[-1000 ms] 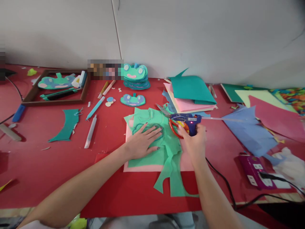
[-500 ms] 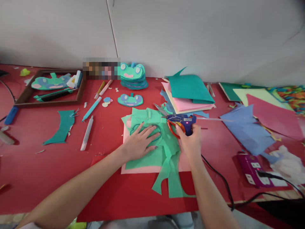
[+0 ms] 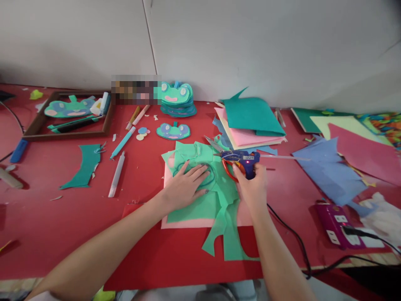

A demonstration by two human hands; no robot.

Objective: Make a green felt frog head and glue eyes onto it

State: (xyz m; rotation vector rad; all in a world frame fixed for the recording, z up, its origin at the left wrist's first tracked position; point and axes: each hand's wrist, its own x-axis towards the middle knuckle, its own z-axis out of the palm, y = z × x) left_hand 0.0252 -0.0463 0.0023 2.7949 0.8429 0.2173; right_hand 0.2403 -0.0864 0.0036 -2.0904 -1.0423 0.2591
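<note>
My left hand (image 3: 187,186) lies flat with its fingers stretched out on light green felt (image 3: 191,209). Beneath its fingers shows a dark teal curved outline (image 3: 210,179), partly hidden by the hand. My right hand (image 3: 253,184) is closed around the handle of a blue glue gun (image 3: 249,161), whose red light is lit. Under the thumb are the orange handles of a pair of scissors (image 3: 229,170), the blades pointing up and left. A clear glue stick (image 3: 282,157) sticks out of the gun's back. Pink felt (image 3: 244,213) lies below the green pieces.
Frog-face felt pieces (image 3: 175,94) are stacked at the back, with a single frog face (image 3: 173,131) before them. Folded felt sheets (image 3: 255,115) lie behind the glue gun. At left are a brown tray (image 3: 67,136) and several pens (image 3: 116,173). A purple power socket (image 3: 333,225) stands at right.
The whole view has shifted slightly, so things sit a little further right. Both hands keep nearly the same pose and place on the felt and glue gun.
</note>
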